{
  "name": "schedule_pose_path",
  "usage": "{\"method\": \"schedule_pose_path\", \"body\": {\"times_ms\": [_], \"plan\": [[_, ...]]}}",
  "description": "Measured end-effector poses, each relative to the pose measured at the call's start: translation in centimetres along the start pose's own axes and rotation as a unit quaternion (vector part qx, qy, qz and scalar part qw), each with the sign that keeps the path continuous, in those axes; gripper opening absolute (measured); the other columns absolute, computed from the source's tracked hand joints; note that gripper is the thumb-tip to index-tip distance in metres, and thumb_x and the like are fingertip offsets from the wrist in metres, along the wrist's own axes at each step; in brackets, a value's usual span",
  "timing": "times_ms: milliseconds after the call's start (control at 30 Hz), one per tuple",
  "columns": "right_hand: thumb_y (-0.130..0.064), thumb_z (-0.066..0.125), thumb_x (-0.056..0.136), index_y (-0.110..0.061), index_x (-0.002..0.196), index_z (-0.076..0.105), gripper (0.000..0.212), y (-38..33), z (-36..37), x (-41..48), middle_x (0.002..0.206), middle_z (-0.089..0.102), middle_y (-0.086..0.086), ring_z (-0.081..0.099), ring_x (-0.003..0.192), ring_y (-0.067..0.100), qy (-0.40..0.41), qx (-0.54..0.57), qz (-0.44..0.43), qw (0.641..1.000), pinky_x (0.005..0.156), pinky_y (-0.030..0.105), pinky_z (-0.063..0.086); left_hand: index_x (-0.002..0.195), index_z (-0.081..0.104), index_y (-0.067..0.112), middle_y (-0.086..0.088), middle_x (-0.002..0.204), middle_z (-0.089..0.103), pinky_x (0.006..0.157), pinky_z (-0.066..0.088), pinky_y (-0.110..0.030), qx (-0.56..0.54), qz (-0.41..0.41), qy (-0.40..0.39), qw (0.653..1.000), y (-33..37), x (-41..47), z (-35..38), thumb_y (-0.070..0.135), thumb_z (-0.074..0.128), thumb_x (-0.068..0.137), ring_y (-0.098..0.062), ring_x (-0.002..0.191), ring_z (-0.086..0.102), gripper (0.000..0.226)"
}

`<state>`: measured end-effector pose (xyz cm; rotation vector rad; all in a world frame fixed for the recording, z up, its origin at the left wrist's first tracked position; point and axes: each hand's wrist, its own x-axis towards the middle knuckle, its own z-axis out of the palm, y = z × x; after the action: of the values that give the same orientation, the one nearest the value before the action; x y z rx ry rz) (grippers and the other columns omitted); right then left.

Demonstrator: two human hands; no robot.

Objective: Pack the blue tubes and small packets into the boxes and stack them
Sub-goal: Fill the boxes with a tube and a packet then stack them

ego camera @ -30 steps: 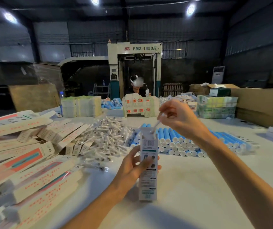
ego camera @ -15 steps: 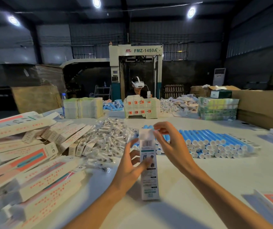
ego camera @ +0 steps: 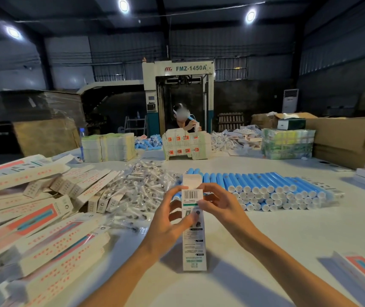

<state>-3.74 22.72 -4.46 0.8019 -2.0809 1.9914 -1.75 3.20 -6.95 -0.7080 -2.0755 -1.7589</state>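
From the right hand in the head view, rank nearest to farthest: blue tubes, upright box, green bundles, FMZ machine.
1. Upright box, centre, held by the right hand.
2. Blue tubes, just behind, right.
3. Green bundles, far right.
4. FMZ machine, back centre.

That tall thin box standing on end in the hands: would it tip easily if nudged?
Probably yes: the box is tall on a narrow base, steadied by the left hand and right hand. It looks like thin card, so likely light and easily dented.
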Motion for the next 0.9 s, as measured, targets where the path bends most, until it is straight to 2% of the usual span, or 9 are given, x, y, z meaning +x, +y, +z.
{"method": "schedule_pose_path", "body": {"times_ms": [200, 333, 400, 467, 600, 700, 800, 900], "plan": [[-0.023, 0.067, 0.101, -0.023, 0.119, 0.063, 0.019, 0.1, -0.2, 0.3, 0.109, 0.076, -0.010, 0.072, 0.105, 0.010, 0.019, -0.062, -0.010, 0.998, 0.081, 0.022, 0.059, 0.139, 0.048, 0.042, 0.003, 0.122, 0.076, 0.095, 0.062, -0.048, 0.066, -0.037, -0.080, 0.994, 0.9, 2.5, -1.4, 0.048, 0.088, 0.083, -0.022, 0.111, 0.074, 0.069], [-0.039, 0.060, 0.104, -0.030, 0.117, 0.063, 0.017, -0.3, -0.6, 0.3, 0.113, 0.074, -0.014, 0.072, 0.104, 0.010, 0.040, -0.061, -0.052, 0.996, 0.083, 0.024, 0.060, 0.136, 0.049, 0.041, 0.001, 0.120, 0.075, 0.093, 0.062, -0.046, 0.066, -0.023, -0.075, 0.995, 0.5, 3.1, -0.6, 0.035, 0.087, 0.088, -0.024, 0.106, 0.074, 0.061], [-0.034, 0.056, 0.106, -0.026, 0.120, 0.055, 0.015, -0.4, -1.0, 0.6, 0.110, 0.077, -0.007, 0.075, 0.097, 0.018, 0.062, -0.014, -0.056, 0.996, 0.077, 0.028, 0.061, 0.134, 0.049, 0.044, 0.002, 0.121, 0.075, 0.091, 0.062, -0.040, 0.055, -0.019, -0.074, 0.996, 0.2, 3.0, 0.0, 0.032, 0.086, 0.090, -0.024, 0.105, 0.074, 0.058], [-0.030, 0.054, 0.108, -0.024, 0.122, 0.050, 0.017, -0.6, -1.6, 1.2, 0.105, 0.079, -0.002, 0.077, 0.090, 0.023, 0.062, -0.011, -0.040, 0.997, 0.072, 0.027, 0.061, 0.135, 0.049, 0.046, 0.004, 0.122, 0.076, 0.090, 0.061, -0.033, 0.045, -0.017, -0.069, 0.996, 0.0, 2.7, 0.5, 0.035, 0.084, 0.090, -0.022, 0.106, 0.074, 0.058], [-0.029, 0.058, 0.106, -0.023, 0.116, 0.057, 0.011, -1.7, -3.1, 3.1, 0.099, 0.080, -0.004, 0.076, 0.088, 0.019, 0.012, -0.097, 0.015, 0.995, 0.069, 0.032, 0.063, 0.141, 0.045, 0.037, 0.008, 0.122, 0.075, 0.096, 0.061, -0.041, 0.038, -0.010, -0.078, 0.996, -0.5, 2.4, 1.1, 0.036, 0.081, 0.089, -0.021, 0.112, 0.072, 0.063], [-0.018, 0.059, 0.105, -0.015, 0.112, 0.060, 0.007, -2.1, -3.7, 4.0, 0.102, 0.079, -0.003, 0.075, 0.094, 0.021, -0.026, -0.142, -0.046, 0.989, 0.067, 0.033, 0.063, 0.143, 0.043, 0.035, 0.003, 0.120, 0.075, 0.095, 0.062, -0.044, 0.038, -0.013, -0.082, 0.996, -0.7, 2.3, 1.0, 0.037, 0.080, 0.091, -0.023, 0.111, 0.073, 0.064], [-0.015, 0.057, 0.105, -0.021, 0.109, 0.063, 0.009, -1.9, -3.9, 3.9, 0.102, 0.075, -0.010, 0.072, 0.097, 0.014, -0.037, -0.208, -0.105, 0.972, 0.067, 0.028, 0.061, 0.144, 0.042, 0.036, 0.006, 0.120, 0.075, 0.096, 0.061, -0.040, 0.039, -0.012, -0.075, 0.996, -0.8, 2.2, 1.0, 0.033, 0.080, 0.093, -0.023, 0.111, 0.073, 0.064], [-0.011, 0.057, 0.104, -0.028, 0.107, 0.065, 0.019, -2.0, -4.1, 3.8, 0.103, 0.074, -0.010, 0.072, 0.100, 0.014, -0.036, -0.221, -0.121, 0.967, 0.071, 0.027, 0.061, 0.145, 0.039, 0.040, 0.012, 0.126, 0.073, 0.099, 0.059, -0.037, 0.040, -0.010, -0.081, 0.996, -0.9, 2.0, 1.2, 0.036, 0.077, 0.096, -0.018, 0.115, 0.071, 0.063]]}}
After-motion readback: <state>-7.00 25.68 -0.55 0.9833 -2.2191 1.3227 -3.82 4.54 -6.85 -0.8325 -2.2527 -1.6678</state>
